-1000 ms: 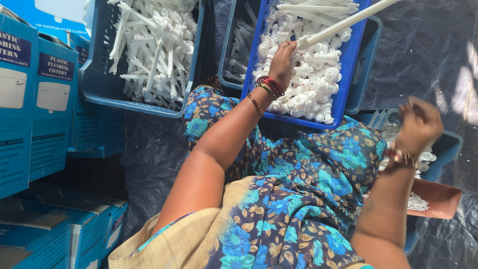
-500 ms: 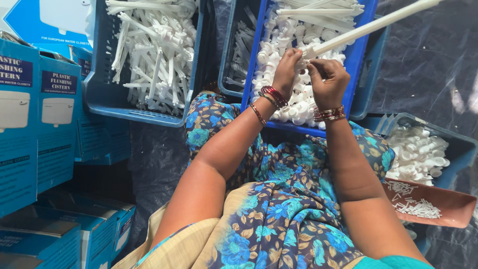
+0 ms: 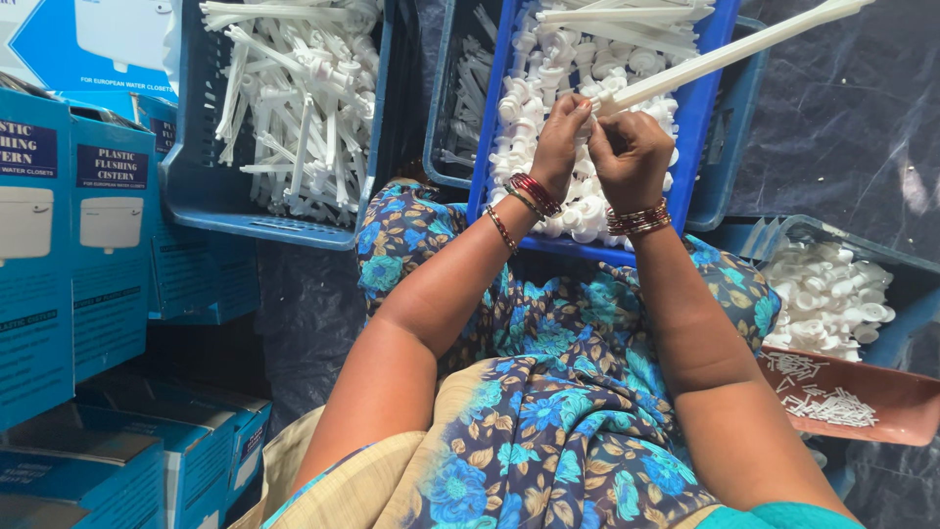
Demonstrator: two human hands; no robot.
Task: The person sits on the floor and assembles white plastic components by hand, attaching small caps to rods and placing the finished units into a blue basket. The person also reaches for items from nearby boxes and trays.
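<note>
White plastic rod (image 3: 729, 54), long and slim, slants from the upper right corner of the view down to the person's two hands, which meet at its lower end above the middle blue plastic crate (image 3: 707, 147). The left hand (image 3: 560, 137) has its fingers pinched together on that end, and the right hand (image 3: 632, 157) is curled shut against it from the other side, thumb and fingers pressing on what looks like a small white piece; the piece itself is too hidden to make out. Judging by this, one fitting is mid-way, with the end piece being worked on and not yet released. That crate below the hands is packed with small white round plastic caps (image 3: 578, 73), so plenty of stock remains. A second blue crate (image 3: 191, 186) at the upper left holds a tangle of long white plastic stems (image 3: 294, 98); whether these are finished or waiting cannot be told. By the right knee sits another bin of white caps (image 3: 827, 294) and a brown tray (image 3: 896, 416) with a scatter of tiny white pins (image 3: 832, 404). Blue cardboard boxes (image 3: 73, 245) stack along the left edge.
</note>
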